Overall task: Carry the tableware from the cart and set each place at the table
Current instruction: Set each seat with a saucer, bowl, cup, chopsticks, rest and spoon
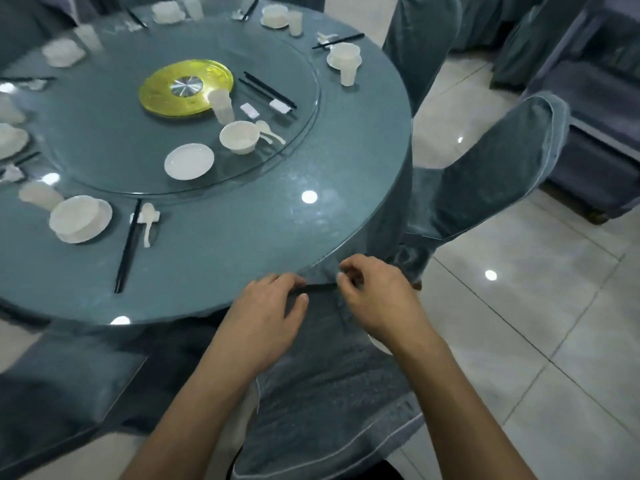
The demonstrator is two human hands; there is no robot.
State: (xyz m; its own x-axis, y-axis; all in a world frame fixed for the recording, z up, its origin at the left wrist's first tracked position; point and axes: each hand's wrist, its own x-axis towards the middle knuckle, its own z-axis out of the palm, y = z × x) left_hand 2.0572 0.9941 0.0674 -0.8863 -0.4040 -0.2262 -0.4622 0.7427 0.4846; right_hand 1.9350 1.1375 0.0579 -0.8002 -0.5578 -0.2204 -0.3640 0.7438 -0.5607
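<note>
My left hand (270,306) and my right hand (377,296) meet at the near edge of the round table (242,244). Between them they pinch a thin black strip that looks like a pair of chopsticks (317,287), held level, one end in each hand. On the glass turntable (104,133) stand a loose white plate (188,161), a bowl (239,136), spoons (272,133), a cup (221,105), two chopstick rests (249,110) and more black chopsticks (268,90). To the left a place is laid with a bowl on a plate (79,218), chopsticks (128,245) and a spoon (149,220).
A teal-covered chair (329,393) stands right under my hands and another chair (485,168) to the right. Further laid places ring the far and left rim. A yellow disc (187,86) marks the turntable's centre. Tiled floor (519,323) opens on the right.
</note>
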